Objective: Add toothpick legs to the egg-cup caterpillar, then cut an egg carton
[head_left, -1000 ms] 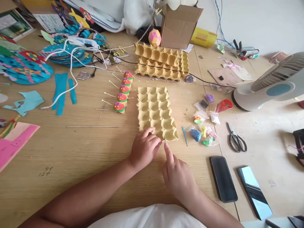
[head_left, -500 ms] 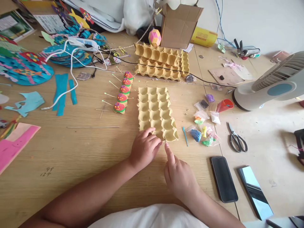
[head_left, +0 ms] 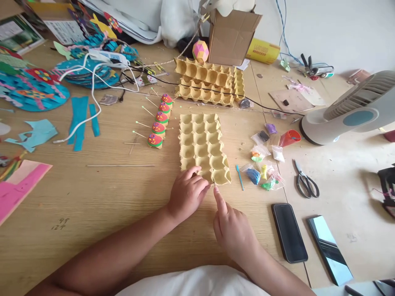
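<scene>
L hand's (head_left: 188,195) fingers were bent nearly closed on the egg tray's (head_left: 202,139) bottom edge; R hand's (head_left: 236,228) index stuck out, tip by same edge, others curled, palm hidden, so can't tell if holding anything. Tray, ctr frame: pale yellow, 3 cols of cups, ragged left side, w/ small slit near fingertips.

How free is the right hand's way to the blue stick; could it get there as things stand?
Probably yes: the blue stick lies uncovered beside the egg tray, a little ahead of the right hand, and nothing visible blocks the way between them.
</scene>
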Demonstrator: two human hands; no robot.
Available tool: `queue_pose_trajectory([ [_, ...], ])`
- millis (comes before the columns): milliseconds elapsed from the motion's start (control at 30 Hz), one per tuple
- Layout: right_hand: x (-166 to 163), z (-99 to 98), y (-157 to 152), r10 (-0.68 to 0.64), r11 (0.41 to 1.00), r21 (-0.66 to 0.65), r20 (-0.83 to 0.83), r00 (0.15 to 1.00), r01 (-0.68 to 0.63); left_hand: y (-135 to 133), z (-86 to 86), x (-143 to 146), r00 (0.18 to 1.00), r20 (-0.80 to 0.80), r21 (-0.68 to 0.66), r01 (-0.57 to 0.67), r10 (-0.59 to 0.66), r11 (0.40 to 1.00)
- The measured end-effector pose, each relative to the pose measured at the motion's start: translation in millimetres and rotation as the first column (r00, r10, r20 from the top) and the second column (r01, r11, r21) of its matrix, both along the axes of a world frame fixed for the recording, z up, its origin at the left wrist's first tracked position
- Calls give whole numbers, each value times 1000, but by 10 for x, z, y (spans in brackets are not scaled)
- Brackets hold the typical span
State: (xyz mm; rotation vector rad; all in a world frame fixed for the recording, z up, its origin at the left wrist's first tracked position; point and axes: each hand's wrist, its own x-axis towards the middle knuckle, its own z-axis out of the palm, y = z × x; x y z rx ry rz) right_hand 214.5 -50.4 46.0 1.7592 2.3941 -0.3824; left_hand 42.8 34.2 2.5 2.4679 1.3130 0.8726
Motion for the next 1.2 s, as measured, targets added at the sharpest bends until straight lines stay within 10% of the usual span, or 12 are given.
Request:
queue_pose_trajectory([
  [1200,-8,76,-33,-1,999,-46,-20,1000,0,-1,28,-2,1000,-20,1,4,-4,1000],
])
